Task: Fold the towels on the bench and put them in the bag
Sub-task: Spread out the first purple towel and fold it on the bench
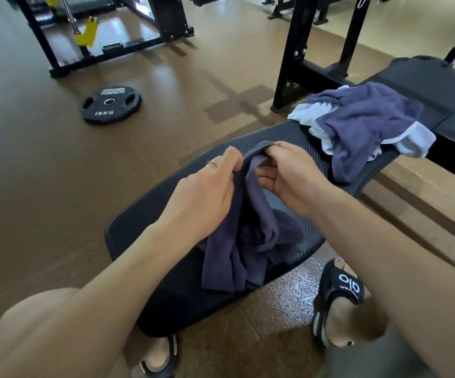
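Nearest the camera, two feet in black sandals (338, 293) stand on the floor either side of the black padded desk (144, 222); the dark purple-grey towel (248, 236) hangs between the two hands and its lower part lies crumpled on the near end of the desk, one flap reaching the pad's near edge; its long axis runs from that near edge up and away to the gathered top edge held above the pad. The left hand (207, 192) grips the towel's upper left side, fingers curled over the cloth, a thin ring on one finger; the right hand (286, 173) pinches the top hem between thumb and bent fingers, just beside the left hand, the cloth bunched between them. Farther along the desk, well apart from the hands, a heap of unfolded towels (362, 126) lies in a loose pile, purple-grey ones over pale blue-white ones, spilling a little over the far edge. On the brown floor to the left lies a black weight plate (110, 104) marked 15 KG; beyond it stand black rack frames (166, 28) with a yellow part.
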Motion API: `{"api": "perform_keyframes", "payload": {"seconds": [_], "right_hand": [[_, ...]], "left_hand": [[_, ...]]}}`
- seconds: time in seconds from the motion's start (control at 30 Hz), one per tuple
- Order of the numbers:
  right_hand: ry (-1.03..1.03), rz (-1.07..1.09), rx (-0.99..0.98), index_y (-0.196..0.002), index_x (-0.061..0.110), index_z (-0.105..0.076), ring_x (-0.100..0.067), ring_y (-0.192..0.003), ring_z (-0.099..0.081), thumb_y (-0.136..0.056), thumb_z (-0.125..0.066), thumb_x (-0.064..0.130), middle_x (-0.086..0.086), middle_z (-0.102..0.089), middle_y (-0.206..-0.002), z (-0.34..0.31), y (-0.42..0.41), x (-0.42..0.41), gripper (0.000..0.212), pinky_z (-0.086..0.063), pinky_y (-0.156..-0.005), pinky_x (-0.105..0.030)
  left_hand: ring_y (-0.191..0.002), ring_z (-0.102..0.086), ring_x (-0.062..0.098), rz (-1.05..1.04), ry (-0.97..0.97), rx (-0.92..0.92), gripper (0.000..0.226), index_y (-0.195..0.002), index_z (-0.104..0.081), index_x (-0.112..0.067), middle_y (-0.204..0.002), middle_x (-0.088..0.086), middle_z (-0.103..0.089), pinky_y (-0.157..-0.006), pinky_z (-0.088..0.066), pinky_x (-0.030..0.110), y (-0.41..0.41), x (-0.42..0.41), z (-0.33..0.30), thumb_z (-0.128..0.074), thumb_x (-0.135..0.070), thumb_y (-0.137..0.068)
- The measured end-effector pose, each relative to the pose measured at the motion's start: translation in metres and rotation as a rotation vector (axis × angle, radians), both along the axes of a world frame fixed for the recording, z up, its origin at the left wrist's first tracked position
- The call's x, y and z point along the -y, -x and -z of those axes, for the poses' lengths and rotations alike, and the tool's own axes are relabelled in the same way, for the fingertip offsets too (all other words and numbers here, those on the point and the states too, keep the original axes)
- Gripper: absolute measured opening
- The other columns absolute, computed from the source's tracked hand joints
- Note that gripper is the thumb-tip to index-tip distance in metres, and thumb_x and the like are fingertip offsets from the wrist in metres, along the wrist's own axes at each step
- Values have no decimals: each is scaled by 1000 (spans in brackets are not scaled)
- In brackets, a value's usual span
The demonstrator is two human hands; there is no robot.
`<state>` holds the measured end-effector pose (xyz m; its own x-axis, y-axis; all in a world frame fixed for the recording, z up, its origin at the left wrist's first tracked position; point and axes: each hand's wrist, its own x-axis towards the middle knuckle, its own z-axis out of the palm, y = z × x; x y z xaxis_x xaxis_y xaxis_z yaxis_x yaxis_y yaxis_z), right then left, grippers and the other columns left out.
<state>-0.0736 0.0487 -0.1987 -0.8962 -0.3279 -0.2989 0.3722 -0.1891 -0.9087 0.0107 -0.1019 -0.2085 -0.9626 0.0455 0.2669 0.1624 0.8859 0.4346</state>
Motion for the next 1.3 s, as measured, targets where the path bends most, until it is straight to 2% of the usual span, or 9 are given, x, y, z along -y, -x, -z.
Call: {"api": "perform_keyframes", "payload": {"seconds": [0.2,0.33,0.4,0.53,0.7,0.9,1.03,1.17,1.3], "right_hand": [[107,-71,51,-99,5,-55,-17,-60,-68,-106,-41,4,-10,-66,-76,-4,-11,0,15,-57,-56,-26],[155,-85,50,-103,4,-54,-18,-68,-73,-106,-42,3,-10,-70,-80,-6,-18,-6,12,-58,-60,-26],[173,-94,48,-110,5,-52,-21,-74,-75,-107,-42,4,-10,-73,-80,-6,-21,-8,11,-60,-62,-28],[146,-98,1,-107,6,-51,-29,-79,-76,-107,-42,5,-14,-74,-84,-7,-24,-11,9,-63,-70,-35],[-60,25,-200,-96,10,-53,-25,-63,-73,-106,-45,5,-13,-72,-79,-11,-22,-13,14,-61,-59,-30],[-15,178,-350,-93,12,-55,-22,-58,-70,-103,-45,1,0,-70,-65,-20,-15,-18,17,-59,-55,-29],[-21,304,-356,-92,13,-54,-18,-53,-68,-103,-45,1,4,-67,-59,-27,-4,-28,19,-59,-56,-30],[-166,411,-389,-96,13,-54,-16,-52,-66,-100,-47,2,-2,-65,-67,-27,12,-43,14,-57,-56,-30],[-467,448,-650,-101,17,-53,-19,-62,-70,-96,-52,8,-11,-69,-81,-28,17,-57,11,-61,-62,-35]], "left_hand": [[-73,-46,21,-26,50,-37,8,-91,-39,-22,-89,-7,-42,-60,-44,40,-15,-8,4,-37,-21,-99],[-76,-51,15,-80,-12,26,38,-85,-42,-25,-87,-8,-47,-66,-42,37,-19,-19,3,-35,-62,-94],[-82,-56,16,-133,-7,43,44,-89,-47,-25,-89,-9,-50,-70,-47,38,-17,-23,4,-43,-68,-89],[-76,-55,21,-195,-50,8,22,-81,-40,-27,-84,-8,-50,-69,-47,40,-13,-25,8,-53,-43,-90],[-67,-47,28,-177,-39,64,21,-73,-35,-17,-86,1,-40,-63,-40,40,-9,-15,9,-46,-17,-91],[-63,-47,29,-162,104,92,22,-72,-42,-11,-103,1,-41,-62,-34,37,-13,-10,13,-49,-17,-92],[-71,-40,21,-134,297,20,19,-72,-38,-16,-81,-4,-44,-57,-30,34,-13,2,15,-49,-20,-88],[-71,-56,26,-100,429,-132,11,-74,-46,-17,-72,-2,-54,-55,-26,31,-14,20,-1,-46,-24,-83],[-71,-56,31,-168,542,-405,9,-83,-56,-11,-78,7,-57,-65,-36,36,-12,38,-53,-51,-18,-87]]}}
